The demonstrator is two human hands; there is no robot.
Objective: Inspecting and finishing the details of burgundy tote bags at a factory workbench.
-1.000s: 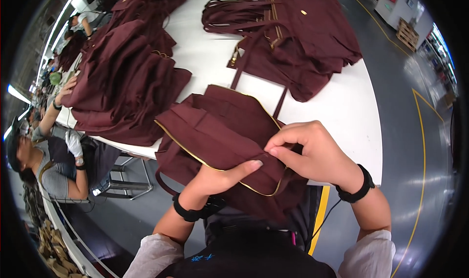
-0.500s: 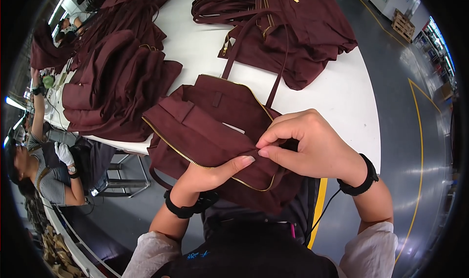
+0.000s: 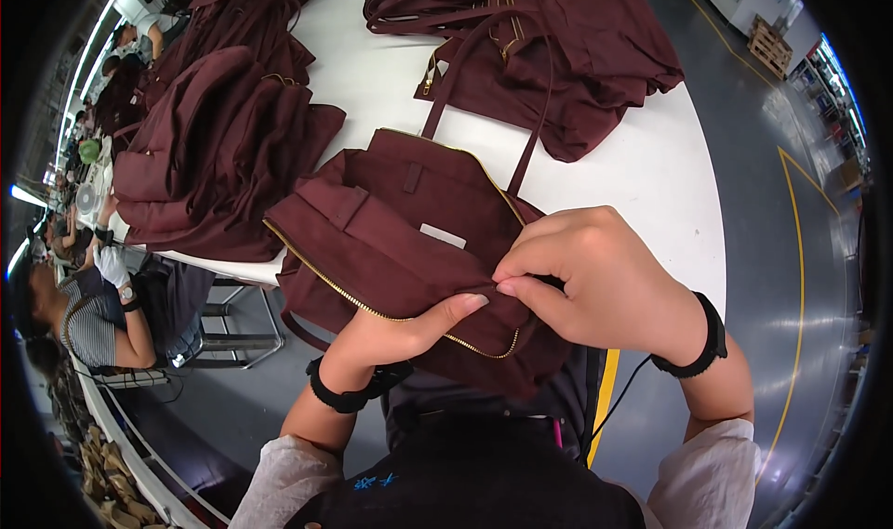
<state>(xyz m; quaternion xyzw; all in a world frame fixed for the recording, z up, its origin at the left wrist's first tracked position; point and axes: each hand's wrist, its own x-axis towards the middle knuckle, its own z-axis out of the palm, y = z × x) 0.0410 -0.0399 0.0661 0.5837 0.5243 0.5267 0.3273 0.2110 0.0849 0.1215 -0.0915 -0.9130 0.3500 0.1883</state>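
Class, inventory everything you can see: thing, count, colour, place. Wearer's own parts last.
Opened bag: 1, maroon, front centre
Zip: 1, gold, opened bag's mouth
Patch: 1, white, inside opened bag
Bag piles: at least 2, maroon, table's left and far right
Table: 1, white, centre
Stool: 1, grey, left below table
Co-workers: several, mixed colours, left edge
Pallet: 1, brown, upper right
Floor: 1, grey with yellow lines, right
Garment: 1, black, bottom centre
Wristbands: 2, black, wearer's wrists
Left hand: 1, bare, gripping opened bag
Right hand: 1, bare, pinching its fabric

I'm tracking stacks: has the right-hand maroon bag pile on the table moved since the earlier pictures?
No; the maroon bag pile keeps its place against the right edge of the white table; only the view shifted.
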